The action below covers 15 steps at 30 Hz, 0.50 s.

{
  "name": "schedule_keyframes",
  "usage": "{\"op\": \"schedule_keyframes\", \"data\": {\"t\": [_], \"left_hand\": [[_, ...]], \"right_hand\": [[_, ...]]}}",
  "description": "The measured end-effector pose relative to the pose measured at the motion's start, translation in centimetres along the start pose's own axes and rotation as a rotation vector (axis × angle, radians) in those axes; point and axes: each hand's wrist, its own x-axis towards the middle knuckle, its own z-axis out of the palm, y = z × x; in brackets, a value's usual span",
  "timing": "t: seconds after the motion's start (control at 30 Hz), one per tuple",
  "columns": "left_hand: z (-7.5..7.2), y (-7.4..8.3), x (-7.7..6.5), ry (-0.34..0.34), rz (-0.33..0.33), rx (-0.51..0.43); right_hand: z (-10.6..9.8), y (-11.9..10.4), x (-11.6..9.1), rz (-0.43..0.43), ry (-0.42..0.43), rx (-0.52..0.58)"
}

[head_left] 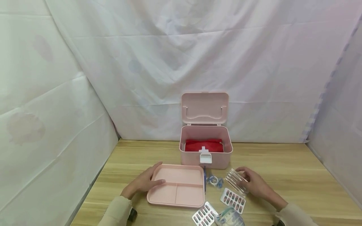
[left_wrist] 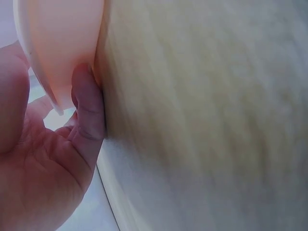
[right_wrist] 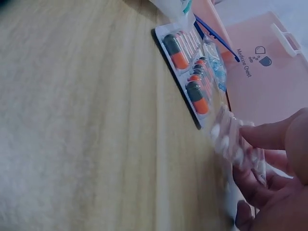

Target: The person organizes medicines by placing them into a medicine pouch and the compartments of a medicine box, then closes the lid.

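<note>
My left hand [head_left: 145,180] grips the left side of a pink divided tray [head_left: 181,173], its thumb reaching over the rim. Close up in the left wrist view, a finger of that hand presses against the tray's outer wall [left_wrist: 67,38]. On the right, my right hand [head_left: 255,185] pinches a clear packet of cotton swabs [right_wrist: 236,144] between thumb and fingers; white tips show through the plastic. Just below the packet in the head view lies a blister pack of capsules [head_left: 233,201]. A clear bag with blue items [head_left: 215,181] lies between the tray and the packet.
Behind the tray stands a pink medicine box [head_left: 188,159], lid [head_left: 205,108] raised, with a red pouch [head_left: 204,146] inside. A second capsule blister pack [head_left: 205,214] and a clear plastic bag [head_left: 230,216] lie near the front. A thin blue stick [right_wrist: 216,37] lies beside the tray.
</note>
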Motion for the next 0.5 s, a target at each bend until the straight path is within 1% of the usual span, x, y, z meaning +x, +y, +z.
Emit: {"op": "schedule_keyframes", "data": {"t": [0.07, 0.13, 0.23, 0.3, 0.4, 0.47, 0.5], "left_hand": [[0.0, 0.1, 0.0, -0.004, -0.006, 0.010], [0.0, 0.2, -0.1, -0.007, -0.011, 0.016], [0.1, 0.4, -0.1, -0.011, -0.015, 0.018], [0.0, 0.6, -0.2, -0.010, -0.021, 0.015], [0.0, 0.8, -0.2, -0.008, -0.032, 0.022], [-0.1, 0.9, -0.2, -0.008, -0.041, 0.029], [-0.1, 1.0, -0.2, -0.007, -0.045, 0.032]], "right_hand": [[-0.2, -0.1, 0.0, -0.042, -0.003, 0.009], [-0.6, -0.3, -0.1, -0.106, 0.000, 0.029], [-1.3, -0.8, -0.3, -0.195, -0.014, 0.111], [-1.7, -1.4, -0.4, -0.235, -0.044, 0.172], [-1.5, -2.7, -0.7, -0.265, -0.115, 0.249], [-1.0, -3.8, -0.8, -0.290, -0.153, 0.265], [-0.7, -4.4, -0.7, -0.306, -0.163, 0.254]]}}
